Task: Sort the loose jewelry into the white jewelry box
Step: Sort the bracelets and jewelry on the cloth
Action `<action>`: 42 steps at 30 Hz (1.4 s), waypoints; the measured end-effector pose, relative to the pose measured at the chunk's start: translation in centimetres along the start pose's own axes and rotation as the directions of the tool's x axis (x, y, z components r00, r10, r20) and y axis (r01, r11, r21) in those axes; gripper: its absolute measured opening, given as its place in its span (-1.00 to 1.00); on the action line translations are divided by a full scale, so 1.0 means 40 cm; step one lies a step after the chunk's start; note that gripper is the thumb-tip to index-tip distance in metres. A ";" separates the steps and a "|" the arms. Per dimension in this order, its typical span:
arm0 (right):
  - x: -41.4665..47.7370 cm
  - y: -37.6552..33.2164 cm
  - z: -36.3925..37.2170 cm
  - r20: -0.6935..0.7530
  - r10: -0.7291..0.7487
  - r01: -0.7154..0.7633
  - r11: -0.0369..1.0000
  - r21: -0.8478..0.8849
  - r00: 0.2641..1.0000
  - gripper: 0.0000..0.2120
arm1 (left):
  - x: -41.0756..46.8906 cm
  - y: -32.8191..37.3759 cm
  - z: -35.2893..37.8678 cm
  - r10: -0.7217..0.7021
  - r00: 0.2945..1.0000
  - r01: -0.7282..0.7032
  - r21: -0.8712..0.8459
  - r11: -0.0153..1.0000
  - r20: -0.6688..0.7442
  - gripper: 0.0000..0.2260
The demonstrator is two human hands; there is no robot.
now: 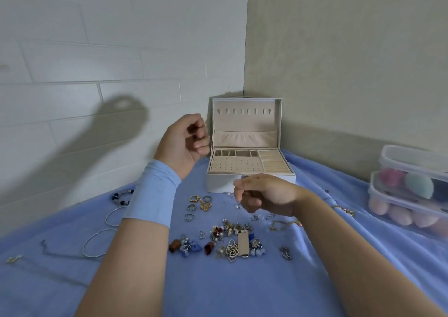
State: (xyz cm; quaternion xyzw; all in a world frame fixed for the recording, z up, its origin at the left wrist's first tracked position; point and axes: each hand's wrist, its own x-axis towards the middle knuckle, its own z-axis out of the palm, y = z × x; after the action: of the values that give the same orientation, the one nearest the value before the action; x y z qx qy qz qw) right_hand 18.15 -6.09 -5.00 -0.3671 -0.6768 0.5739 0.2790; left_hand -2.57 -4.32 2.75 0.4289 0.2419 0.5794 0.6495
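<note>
My left hand (186, 140) is curled beside the open white jewelry box with beige lining (218, 183). My right hand (264, 195) is curled above the loose metal and bead jewelry (230, 241) on the blue cloth (218, 287). Whether either pinches a piece, I cannot tell. Sorting looks barely begun; next, one small piece goes into a fitting compartment.

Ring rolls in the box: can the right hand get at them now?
Probably yes. The white jewelry box has its lid up, the ring rolls lie uncovered, and the right hand hovers just in front with nothing between. Whether its curled fingers already hold something is unclear.
</note>
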 end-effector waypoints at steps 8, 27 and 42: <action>-0.061 -0.021 -0.049 -0.097 0.052 -0.055 0.998 -0.037 0.994 -0.75 | -0.061 -0.015 -0.052 0.179 0.974 -0.017 0.740 0.672 -0.140 -0.88; -0.337 -0.022 -0.218 -0.535 0.337 -0.617 0.588 -0.523 0.775 -0.92 | -0.124 -0.224 0.173 -0.474 0.880 -0.055 0.996 -0.066 0.017 -0.82; -0.310 0.020 -0.208 -0.576 0.131 -0.590 0.120 -0.799 0.807 -0.84 | -0.088 -0.305 0.210 -0.500 0.866 -0.147 0.947 -0.286 -0.016 -0.83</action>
State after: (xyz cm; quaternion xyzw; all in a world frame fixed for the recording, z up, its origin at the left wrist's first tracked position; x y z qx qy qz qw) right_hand 32.07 -11.39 -3.68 -0.7128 -0.7002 0.0003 -0.0401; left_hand 10.16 -9.57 -3.79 0.8325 0.5251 -0.0554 0.1678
